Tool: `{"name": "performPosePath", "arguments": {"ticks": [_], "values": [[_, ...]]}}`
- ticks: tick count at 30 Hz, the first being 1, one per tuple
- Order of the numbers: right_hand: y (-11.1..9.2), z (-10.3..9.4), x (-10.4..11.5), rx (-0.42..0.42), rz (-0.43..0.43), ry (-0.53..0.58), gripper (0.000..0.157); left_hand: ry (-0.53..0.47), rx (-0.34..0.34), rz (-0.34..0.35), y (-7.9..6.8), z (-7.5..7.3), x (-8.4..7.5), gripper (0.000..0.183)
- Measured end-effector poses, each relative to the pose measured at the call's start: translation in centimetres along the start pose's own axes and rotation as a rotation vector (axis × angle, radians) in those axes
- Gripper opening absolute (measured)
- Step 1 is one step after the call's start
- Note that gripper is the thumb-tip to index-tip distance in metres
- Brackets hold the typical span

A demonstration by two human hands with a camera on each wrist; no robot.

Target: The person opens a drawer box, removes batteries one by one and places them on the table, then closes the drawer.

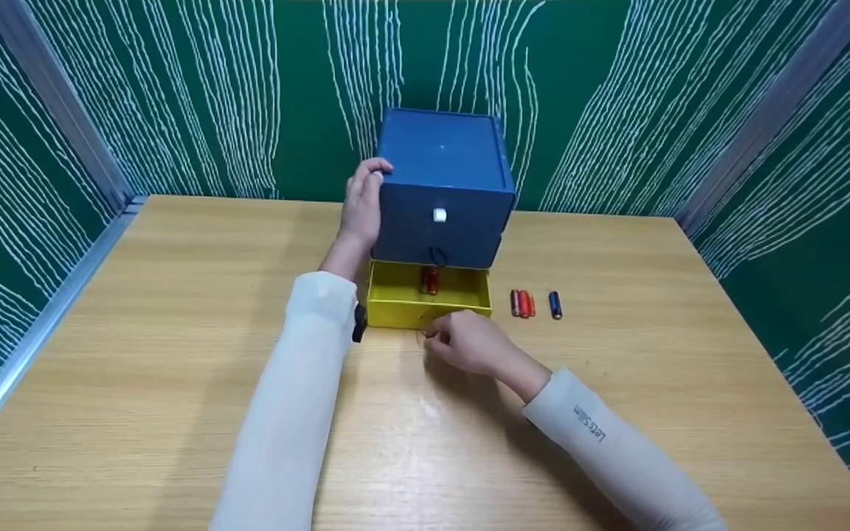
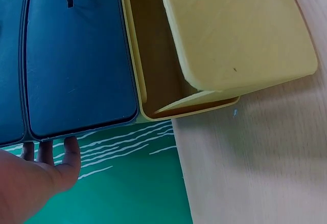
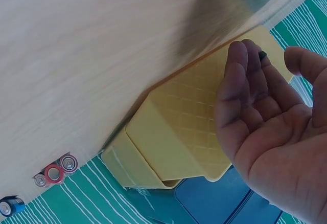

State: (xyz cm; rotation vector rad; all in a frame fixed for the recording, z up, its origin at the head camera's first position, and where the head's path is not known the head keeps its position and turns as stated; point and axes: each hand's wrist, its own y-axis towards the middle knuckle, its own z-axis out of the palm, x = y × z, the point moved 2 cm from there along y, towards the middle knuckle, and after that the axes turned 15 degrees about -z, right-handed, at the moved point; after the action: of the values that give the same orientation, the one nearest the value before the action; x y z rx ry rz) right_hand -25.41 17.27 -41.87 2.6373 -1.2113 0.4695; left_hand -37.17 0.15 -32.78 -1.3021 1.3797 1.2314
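Note:
A blue drawer cabinet (image 1: 443,147) has a yellow drawer (image 1: 395,316) pulled out at its bottom. My left hand (image 1: 363,203) rests against the cabinet's left side near the top; in the left wrist view its fingertips (image 2: 71,144) touch the side edge. At the front of the yellow drawer is my right hand (image 1: 473,343), its fingers bent at a thin cord loop (image 1: 420,337). In the right wrist view the thumb stands apart and a small dark bit shows by the index fingertip. Red batteries (image 1: 429,280) are inside the drawer.
Right of the drawer, several mostly red batteries (image 1: 522,303) lie side by side, with one blue battery (image 1: 555,304) apart. The upper blue drawer has a white knob (image 1: 440,214); below it hangs a black loop (image 1: 437,256). Green walls (image 1: 580,88) with white lines border the wooden table (image 1: 196,310).

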Motion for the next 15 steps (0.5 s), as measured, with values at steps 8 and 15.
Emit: {"name": "performPosePath", "arguments": {"ticks": [8,15], "values": [[-0.07,-0.02,0.13,-0.001,-0.001,0.003,0.020,-0.010,0.001,-0.009,-0.10,0.01,-0.04,0.026],[-0.14,-0.07,0.20,0.007,0.013,-0.002,0.019,-0.017,0.008,-0.016,-0.08,0.06,-0.09,0.026]]}}
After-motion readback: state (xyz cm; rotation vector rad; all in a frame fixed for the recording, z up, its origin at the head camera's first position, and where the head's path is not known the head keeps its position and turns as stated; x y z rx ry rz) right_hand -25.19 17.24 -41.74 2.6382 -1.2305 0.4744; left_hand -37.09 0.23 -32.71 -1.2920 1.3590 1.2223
